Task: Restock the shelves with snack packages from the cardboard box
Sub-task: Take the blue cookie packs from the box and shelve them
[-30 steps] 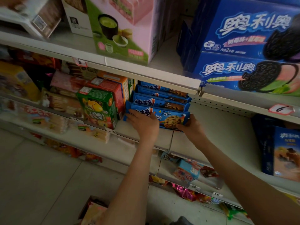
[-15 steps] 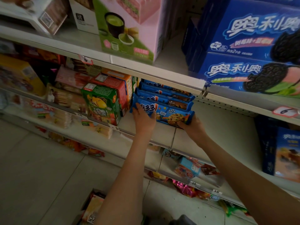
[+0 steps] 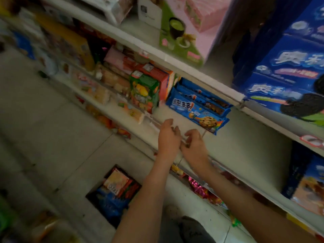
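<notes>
A stack of blue chocolate-chip cookie packs (image 3: 198, 109) lies on the middle shelf (image 3: 233, 142), beside a green and a red carton. My left hand (image 3: 168, 135) and my right hand (image 3: 193, 143) hover close together at the shelf's front edge, below and left of the stack. Both hold nothing, their fingers loosely curled and apart. On the floor below stands the cardboard box (image 3: 114, 193), open, with blue and orange snack packs inside.
Large blue cookie cartons (image 3: 287, 71) and a pink-green carton (image 3: 185, 30) fill the top shelf. Another blue box (image 3: 308, 183) stands at the right of the middle shelf. Lower shelves hold mixed bright wrappers. My shoe (image 3: 191, 227) is near the box.
Both hands have let go of the blue cookie pack and drawn back to the shelf's front edge. The view has tilted down, so the box on the floor shows.
</notes>
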Motion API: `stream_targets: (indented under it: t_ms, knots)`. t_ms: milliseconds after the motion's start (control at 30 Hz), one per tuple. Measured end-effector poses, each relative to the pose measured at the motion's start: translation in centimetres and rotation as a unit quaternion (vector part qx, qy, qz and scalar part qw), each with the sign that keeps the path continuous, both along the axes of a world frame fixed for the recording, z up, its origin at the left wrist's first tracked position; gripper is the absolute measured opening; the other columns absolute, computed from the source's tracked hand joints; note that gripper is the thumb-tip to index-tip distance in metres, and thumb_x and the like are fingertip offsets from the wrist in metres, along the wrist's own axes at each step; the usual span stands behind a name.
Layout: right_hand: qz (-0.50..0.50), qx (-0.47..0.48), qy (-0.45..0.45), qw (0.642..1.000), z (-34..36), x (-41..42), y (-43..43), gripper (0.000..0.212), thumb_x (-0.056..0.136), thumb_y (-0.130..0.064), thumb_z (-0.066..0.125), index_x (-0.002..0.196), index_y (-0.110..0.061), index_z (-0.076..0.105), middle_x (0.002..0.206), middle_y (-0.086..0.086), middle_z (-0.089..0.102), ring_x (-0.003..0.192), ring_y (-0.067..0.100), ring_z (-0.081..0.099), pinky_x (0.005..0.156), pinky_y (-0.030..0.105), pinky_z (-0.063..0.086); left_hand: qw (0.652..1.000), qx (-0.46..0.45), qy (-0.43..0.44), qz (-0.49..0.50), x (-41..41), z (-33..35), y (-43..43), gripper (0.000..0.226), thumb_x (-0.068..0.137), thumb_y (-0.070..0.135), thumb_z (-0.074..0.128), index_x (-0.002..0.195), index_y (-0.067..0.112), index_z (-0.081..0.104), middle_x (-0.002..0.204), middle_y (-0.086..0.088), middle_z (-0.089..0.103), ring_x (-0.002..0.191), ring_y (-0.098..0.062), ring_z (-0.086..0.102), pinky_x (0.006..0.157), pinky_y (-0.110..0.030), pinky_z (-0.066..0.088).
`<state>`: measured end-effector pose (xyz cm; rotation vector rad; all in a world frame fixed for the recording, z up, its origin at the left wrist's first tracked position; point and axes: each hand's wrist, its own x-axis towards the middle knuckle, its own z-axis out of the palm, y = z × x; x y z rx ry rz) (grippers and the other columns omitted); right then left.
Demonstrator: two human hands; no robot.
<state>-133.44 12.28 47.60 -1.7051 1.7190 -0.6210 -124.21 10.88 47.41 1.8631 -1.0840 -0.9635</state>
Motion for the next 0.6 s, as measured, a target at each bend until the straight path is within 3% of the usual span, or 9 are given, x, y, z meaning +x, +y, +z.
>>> stream_targets:
  t_ms: [133,233,300,367,467,600]
  knots:
    - [0.191,0.082,0.013,0.978,-2.7,4.7,2.8,0.027,0.085,-0.015,0.060,0.111,-0.011,0.052,0.097,0.001,0.054,0.084,0.015,0.052,0.063,0.021,0.038,0.995,0.048,0.009,0.092,3.9,-3.6,6.2,0.032,0.101,0.024,0.037,0.126,0.010,0.049,0.120,-0.008,0.055,0.106,-0.022,0.056,0.079,-0.021,0.037]
    - [0.294,0.166,0.041,0.940,-7.1,7.8,5.0,0.034,0.086,-0.014,0.059,0.119,-0.008,0.049,0.107,0.006,0.055,0.090,0.015,0.053,0.073,0.023,0.040,0.986,0.115,0.008,0.124,6.8,-8.1,11.6,0.029,0.101,0.023,0.037,0.122,0.010,0.051,0.105,0.002,0.053,0.097,-0.016,0.054,0.072,-0.019,0.033]
    - [0.340,0.211,0.057,0.915,-10.9,9.8,6.9,0.037,0.087,-0.013,0.059,0.122,-0.007,0.048,0.108,0.006,0.053,0.091,0.014,0.050,0.076,0.022,0.039,0.972,0.172,0.017,0.157,8.2,-12.3,15.3,0.028,0.100,0.020,0.037,0.119,0.009,0.053,0.109,-0.002,0.058,0.095,-0.019,0.055,0.073,-0.022,0.036]
    - [0.363,0.252,0.059,0.895,-15.0,11.3,8.5,0.034,0.088,-0.010,0.059,0.120,-0.006,0.049,0.105,0.004,0.052,0.093,0.017,0.051,0.080,0.027,0.043,0.959,0.213,0.033,0.186,9.1,-16.5,18.4,0.026,0.098,0.019,0.037,0.114,0.010,0.055,0.110,-0.009,0.062,0.093,-0.023,0.058,0.074,-0.027,0.043]
    - [0.396,0.295,0.092,0.865,-25.2,14.0,11.0,0.026,0.086,-0.007,0.058,0.111,-0.014,0.051,0.101,-0.002,0.054,0.093,0.017,0.055,0.073,0.023,0.039,0.930,0.256,0.070,0.253,10.3,-25.8,23.0,0.024,0.098,0.019,0.039,0.115,0.011,0.053,0.109,-0.003,0.059,0.095,-0.021,0.056,0.078,-0.027,0.043]
    - [0.366,0.313,0.113,0.869,-34.3,14.6,12.0,0.038,0.086,-0.006,0.059,0.122,-0.011,0.047,0.114,0.003,0.055,0.106,0.022,0.055,0.082,0.029,0.044,0.897,0.288,0.096,0.322,10.2,-34.0,26.3,0.018,0.099,0.016,0.037,0.103,0.008,0.052,0.102,-0.010,0.058,0.085,-0.019,0.053,0.067,-0.026,0.039]
